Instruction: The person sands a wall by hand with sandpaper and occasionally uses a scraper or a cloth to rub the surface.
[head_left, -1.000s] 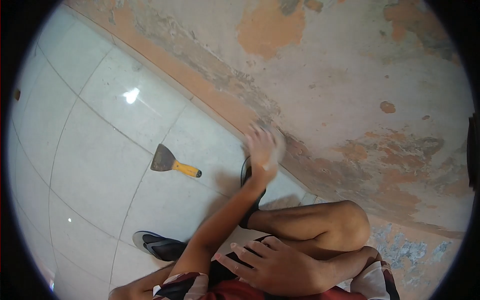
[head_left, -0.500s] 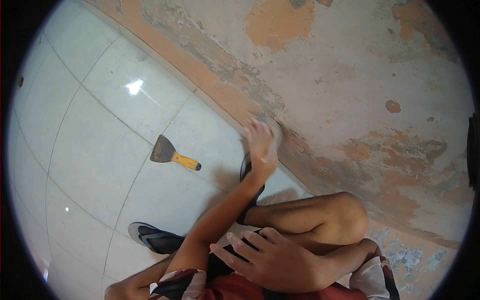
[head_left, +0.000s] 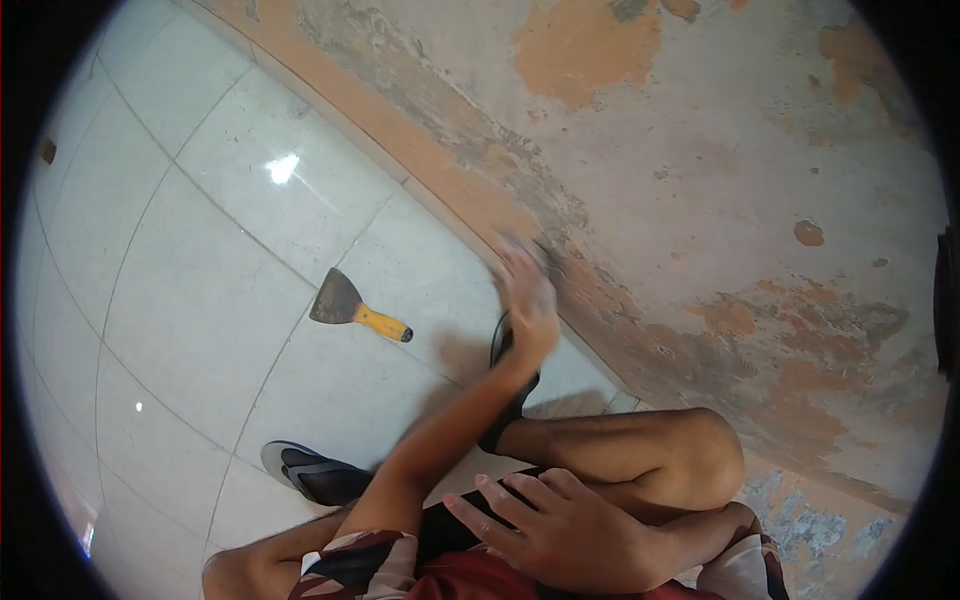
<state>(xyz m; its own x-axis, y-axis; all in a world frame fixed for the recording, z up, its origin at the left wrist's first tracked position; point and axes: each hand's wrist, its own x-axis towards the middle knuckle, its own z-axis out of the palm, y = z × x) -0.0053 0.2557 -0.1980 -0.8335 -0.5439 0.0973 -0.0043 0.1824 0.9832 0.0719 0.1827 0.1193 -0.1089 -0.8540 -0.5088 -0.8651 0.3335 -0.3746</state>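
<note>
My left hand (head_left: 532, 308) is at the lower part of the wall (head_left: 690, 190), its fingers bent toward the peeling paint and smeared by motion. A small greyish, blurred piece shows at its fingertips, pressed against or close to the wall; its kind cannot be made out. My right hand (head_left: 570, 530) hangs over my lap near the bent knee, palm down, fingers apart and holding nothing. On the floor tiles to the left lies a scraper (head_left: 340, 298) with a wide, stained metal blade and a yellow handle, touched by neither hand.
Pale floor tiles (head_left: 190, 290) meet the wall along a slanting low skirting (head_left: 405, 185). My feet are in dark flip-flops (head_left: 325, 480). A small brown object (head_left: 48, 151) lies at the far left. Patches of orange and grey show where the wall's paint has flaked.
My left hand has shifted a little along the wall's base, and the pale shape beside its fingers now shows at their tips. My right hand stays spread over my lap. The view has moved slightly.
</note>
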